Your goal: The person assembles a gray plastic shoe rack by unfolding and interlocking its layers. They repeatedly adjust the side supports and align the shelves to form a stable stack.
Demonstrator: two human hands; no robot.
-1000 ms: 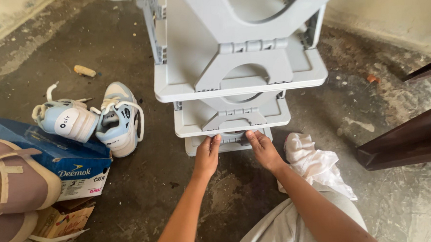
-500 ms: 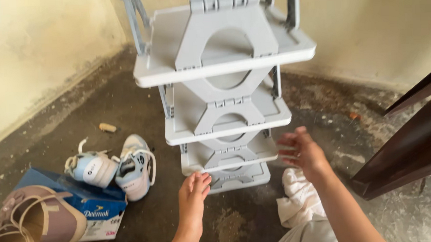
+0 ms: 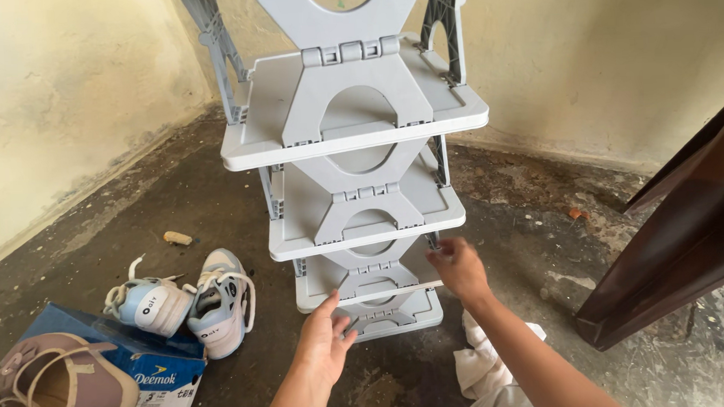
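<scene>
A grey plastic shoe rack (image 3: 359, 138) with several stacked shelves stands on the dirty concrete floor near a wall corner. My left hand (image 3: 325, 341) is open, its fingertips touching the front edge of a low shelf (image 3: 374, 296). My right hand (image 3: 460, 267) pinches the right side post of the rack between the second and third shelf from the top visible. Both forearms reach up from the bottom of the view.
A pair of white and light-blue sneakers (image 3: 189, 302) lies left of the rack. A blue shoe box (image 3: 121, 373) with beige sandals (image 3: 57, 388) sits at bottom left. A white cloth (image 3: 487, 357) lies under my right arm. A dark wooden door (image 3: 689, 230) stands right.
The view has tilted up, showing more of the rack. Both hands left the lowest shelf; the right hand rose to the rack's right side post, the left moved up slightly.
</scene>
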